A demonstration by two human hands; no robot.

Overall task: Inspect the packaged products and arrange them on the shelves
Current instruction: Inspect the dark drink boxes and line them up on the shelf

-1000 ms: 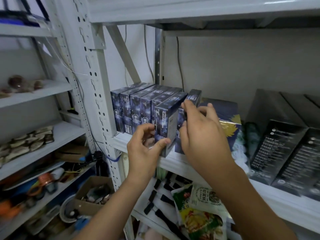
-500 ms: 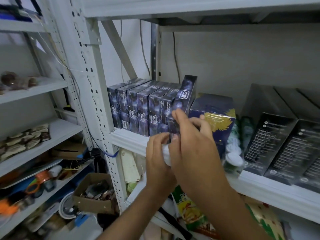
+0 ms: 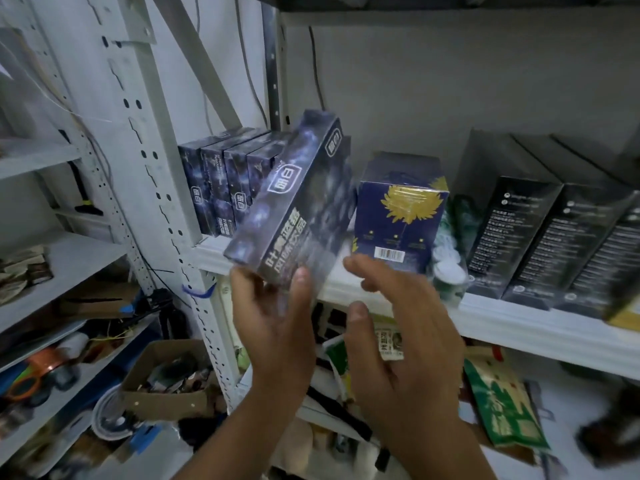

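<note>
The left hand (image 3: 273, 327) is closed on the low end of a tilted starry box (image 3: 294, 202)
The right hand (image 3: 398, 334) is held open just beside it, before the shelf (image 3: 519, 317) edge; a two-handed hold is advised before the box is slotted by the upright row (image 3: 221, 181)

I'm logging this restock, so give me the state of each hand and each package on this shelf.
Held starry box: tilted, off the shelf, blurred.
Left hand: grips that box's lower end.
Right hand: open, holding nothing.
Row of starry boxes: upright on the shelf, side by side.
Gold-flower box: upright on the shelf, film-wrapped.
Black boxes: standing on the shelf.
</note>
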